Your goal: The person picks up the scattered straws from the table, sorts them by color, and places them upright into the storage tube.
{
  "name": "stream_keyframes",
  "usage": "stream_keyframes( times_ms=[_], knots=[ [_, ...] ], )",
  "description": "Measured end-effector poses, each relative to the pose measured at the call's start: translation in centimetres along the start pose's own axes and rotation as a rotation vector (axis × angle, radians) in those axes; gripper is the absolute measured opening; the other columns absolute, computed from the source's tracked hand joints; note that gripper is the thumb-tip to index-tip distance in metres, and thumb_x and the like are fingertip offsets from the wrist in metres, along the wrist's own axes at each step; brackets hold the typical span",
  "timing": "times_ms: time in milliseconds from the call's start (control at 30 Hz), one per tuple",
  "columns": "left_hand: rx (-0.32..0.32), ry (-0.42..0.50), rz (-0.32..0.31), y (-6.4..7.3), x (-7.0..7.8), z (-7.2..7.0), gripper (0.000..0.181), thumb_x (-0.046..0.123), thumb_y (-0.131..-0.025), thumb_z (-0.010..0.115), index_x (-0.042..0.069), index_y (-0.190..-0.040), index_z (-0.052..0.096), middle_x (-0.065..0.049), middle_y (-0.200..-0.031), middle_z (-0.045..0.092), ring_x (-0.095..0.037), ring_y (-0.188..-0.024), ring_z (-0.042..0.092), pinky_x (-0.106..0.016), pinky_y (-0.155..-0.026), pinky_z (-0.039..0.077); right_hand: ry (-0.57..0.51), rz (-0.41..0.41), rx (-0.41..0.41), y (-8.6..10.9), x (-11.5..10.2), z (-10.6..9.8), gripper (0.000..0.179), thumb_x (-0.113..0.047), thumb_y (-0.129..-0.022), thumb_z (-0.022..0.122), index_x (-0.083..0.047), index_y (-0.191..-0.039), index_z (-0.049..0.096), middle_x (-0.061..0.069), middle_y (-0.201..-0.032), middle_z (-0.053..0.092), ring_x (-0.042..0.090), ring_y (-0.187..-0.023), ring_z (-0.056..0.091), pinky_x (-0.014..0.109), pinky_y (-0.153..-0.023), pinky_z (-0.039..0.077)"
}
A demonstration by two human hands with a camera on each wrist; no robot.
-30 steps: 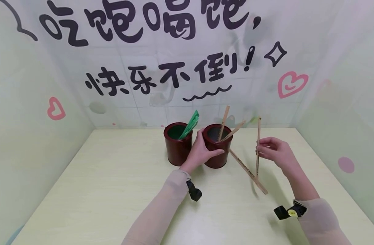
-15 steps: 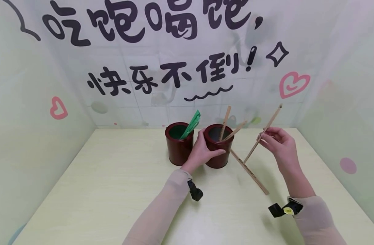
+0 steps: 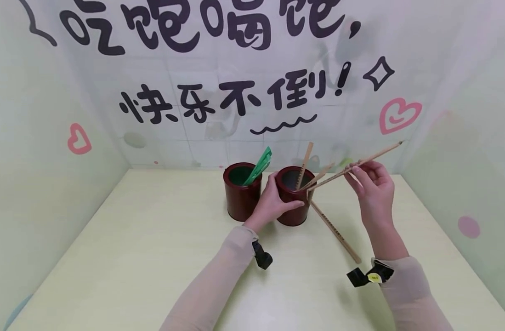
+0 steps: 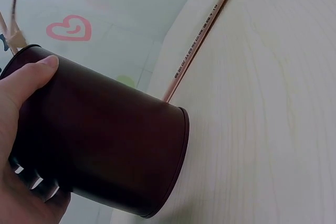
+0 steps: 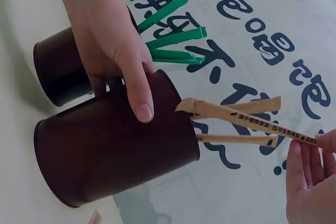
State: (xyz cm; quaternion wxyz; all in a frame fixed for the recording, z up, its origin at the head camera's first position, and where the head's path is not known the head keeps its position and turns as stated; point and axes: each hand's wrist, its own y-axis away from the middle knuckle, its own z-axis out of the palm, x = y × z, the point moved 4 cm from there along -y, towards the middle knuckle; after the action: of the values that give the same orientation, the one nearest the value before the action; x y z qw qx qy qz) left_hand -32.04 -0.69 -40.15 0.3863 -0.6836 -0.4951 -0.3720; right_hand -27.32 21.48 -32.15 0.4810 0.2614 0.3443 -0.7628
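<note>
My left hand [image 3: 270,204] holds the right-hand dark red canister [image 3: 293,217] round its side, thumb across the front in the left wrist view. Two brown paper-wrapped straws [image 3: 304,162] lean out of that canister. Between thumb and fingers, my right hand [image 3: 374,191] pinches another brown paper-wrapped straw [image 3: 378,154], printed with dark characters. Its lower end is at the canister's rim in the right wrist view; whether it touches is unclear. One more wrapped straw [image 3: 338,236] lies on the table, running from beside the canister towards the front right.
A second dark red canister [image 3: 237,202] stands just left of the held one, with several green wrapped straws [image 5: 176,36] leaning out. Behind the pale wooden table [image 3: 153,239] rises a printed backdrop [image 3: 219,151], with side walls at left and right.
My right hand has lifted the pinched straw off the table area and tilted it, bringing its lower end leftwards to the canister's rim. My left hand keeps its hold.
</note>
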Motion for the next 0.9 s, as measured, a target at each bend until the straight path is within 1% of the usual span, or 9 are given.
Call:
stream_keyframes(
  times_ms=[100, 200, 300, 400, 467, 667, 700, 800, 900],
  knots=[
    [-0.005, -0.008, 0.007, -0.1, 0.1, 0.1, 0.104, 0.034, -0.077, 0.086, 0.011, -0.153, 0.019, -0.012, -0.153, 0.041, -0.027, -0.142, 0.042, -0.047, -0.116, 0.04, 0.01, -0.063, 0.004, -0.1, 0.2, 0.6, 0.015, 0.014, -0.09, 0.06, 0.0, -0.097, 0.059, 0.009, -0.088, 0.069, 0.017, -0.083, 0.071, 0.031, -0.079, 0.062],
    [-0.004, -0.003, 0.009, -0.2, 0.1, 0.1, 0.104, 0.034, -0.077, 0.086, 0.011, -0.153, 0.019, -0.012, -0.153, 0.041, -0.027, -0.142, 0.042, -0.047, -0.116, 0.04, 0.116, -0.124, -0.037, -0.1, 0.8, 1.4, 0.018, 0.014, -0.089, 0.061, -0.002, -0.096, 0.061, 0.007, -0.09, 0.071, 0.015, -0.086, 0.071, 0.03, -0.082, 0.061],
    [0.001, -0.001, 0.004, -0.1, 0.1, 0.1, 0.103, 0.034, -0.077, 0.086, 0.012, -0.152, 0.019, -0.012, -0.153, 0.041, -0.027, -0.142, 0.042, -0.047, -0.116, 0.04, 0.33, -0.161, -0.099, 0.0, 1.6, 2.0, 0.017, 0.012, -0.088, 0.065, -0.001, -0.099, 0.062, 0.0, -0.094, 0.073, 0.01, -0.089, 0.071, 0.024, -0.084, 0.059],
    [0.003, 0.002, 0.001, 0.1, 0.1, 0.1, 0.102, 0.034, -0.078, 0.086, 0.012, -0.152, 0.019, -0.012, -0.153, 0.041, -0.027, -0.142, 0.042, -0.047, -0.116, 0.04, 0.549, -0.183, -0.158, 0.2, 2.4, 2.2, 0.02, 0.008, -0.089, 0.067, 0.005, -0.108, 0.062, -0.008, -0.097, 0.072, 0.004, -0.09, 0.068, 0.017, -0.083, 0.057],
    [0.002, 0.005, -0.003, 0.3, 0.0, 0.1, 0.101, 0.033, -0.079, 0.085, 0.012, -0.152, 0.019, -0.012, -0.153, 0.041, -0.027, -0.141, 0.042, -0.047, -0.116, 0.04, 0.637, -0.192, -0.176, 0.5, 2.7, 2.0, 0.025, 0.007, -0.089, 0.068, 0.009, -0.113, 0.061, -0.01, -0.098, 0.069, 0.002, -0.091, 0.067, 0.014, -0.081, 0.056],
    [0.003, -0.001, -0.021, 0.7, -0.3, 0.2, 0.101, 0.031, -0.079, 0.086, 0.012, -0.153, 0.019, -0.012, -0.153, 0.041, -0.028, -0.141, 0.043, -0.047, -0.116, 0.04, 0.713, -0.157, -0.161, 1.1, 2.6, 0.6, 0.029, 0.004, -0.09, 0.068, 0.011, -0.117, 0.059, -0.013, -0.096, 0.067, -0.002, -0.09, 0.065, 0.012, -0.08, 0.055],
    [0.004, -0.003, -0.023, 0.7, -0.3, 0.2, 0.101, 0.03, -0.079, 0.086, 0.012, -0.153, 0.019, -0.012, -0.154, 0.041, -0.028, -0.141, 0.043, -0.047, -0.116, 0.04, 0.724, -0.149, -0.157, 1.0, 2.5, 0.3, 0.027, 0.003, -0.09, 0.068, 0.008, -0.115, 0.061, -0.014, -0.096, 0.067, -0.002, -0.09, 0.065, 0.012, -0.08, 0.055],
    [0.006, 0.001, -0.018, 0.4, -0.1, 0.2, 0.102, 0.031, -0.079, 0.086, 0.012, -0.153, 0.019, -0.012, -0.153, 0.041, -0.028, -0.141, 0.043, -0.047, -0.115, 0.041, 0.752, -0.13, -0.151, 0.9, 2.1, -0.6, 0.026, 0.0, -0.091, 0.068, 0.008, -0.115, 0.06, -0.017, -0.093, 0.067, -0.004, -0.088, 0.065, 0.011, -0.079, 0.055],
    [0.006, 0.004, -0.009, 0.1, 0.1, 0.2, 0.101, 0.031, -0.079, 0.086, 0.011, -0.152, 0.019, -0.012, -0.153, 0.041, -0.028, -0.141, 0.043, -0.048, -0.115, 0.042, 0.78, -0.118, -0.172, 0.7, 1.9, -1.5, 0.025, -0.003, -0.092, 0.069, 0.008, -0.113, 0.061, -0.019, -0.092, 0.068, -0.004, -0.085, 0.066, 0.01, -0.077, 0.055]
  ],
)
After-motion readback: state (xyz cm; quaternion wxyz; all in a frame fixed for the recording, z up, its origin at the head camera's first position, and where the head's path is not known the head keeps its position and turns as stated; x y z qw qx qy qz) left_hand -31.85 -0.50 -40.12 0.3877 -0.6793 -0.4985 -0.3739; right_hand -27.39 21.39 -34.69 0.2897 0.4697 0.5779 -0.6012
